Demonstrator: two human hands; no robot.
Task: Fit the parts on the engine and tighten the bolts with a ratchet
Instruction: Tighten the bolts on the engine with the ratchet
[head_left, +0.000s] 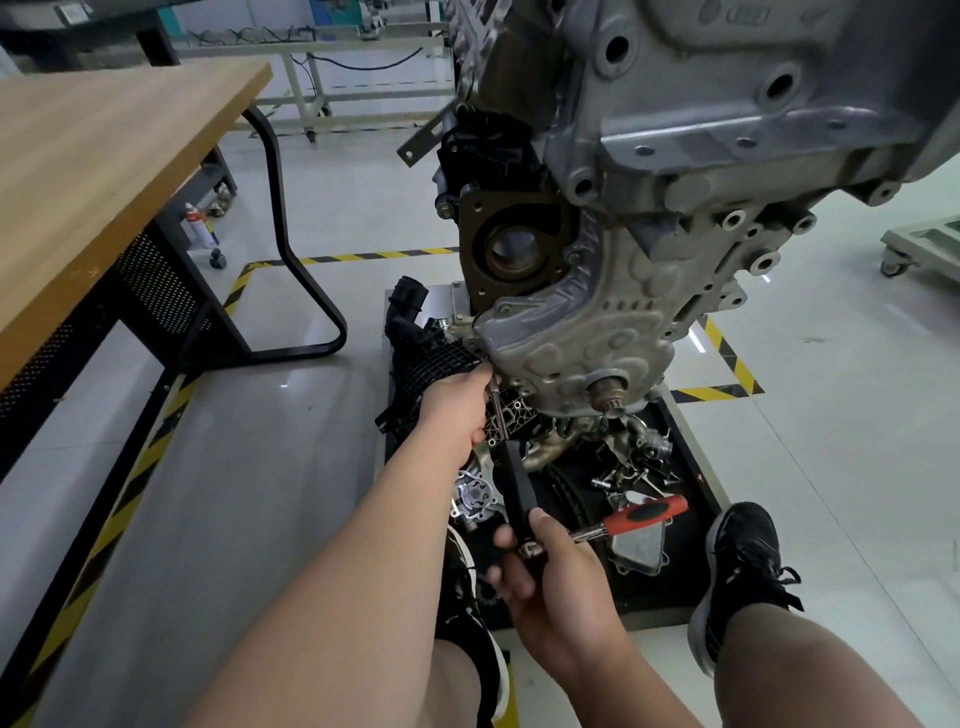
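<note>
The engine (727, 156) hangs on its stand, and the work is at the lower left corner of its silver front cover (597, 332). The left hand (457, 405) has its fingers curled round the thin tip of a long black-handled bar (517, 483), steadying it against the cover's edge. The bolt is hidden behind the fingertips, so I cannot tell whether the socket sits fully on it. The right hand (561, 577) grips the near end of the bar where the ratchet (644, 514) joins it, fingers and thumb wrapped round the joint. The ratchet's red handle sticks out to the right above the tray (654, 597) of loose parts.

The step in hand looks like tightening that corner bolt. To do it well, the bar should run straight in line with the bolt, since a long bar tips easily and can slip off the head. The left hand should only guide and press lightly inward. For the final pull, the right hand would get better leverage out on the red handle, swung in short arcs clear of the tray.
</note>
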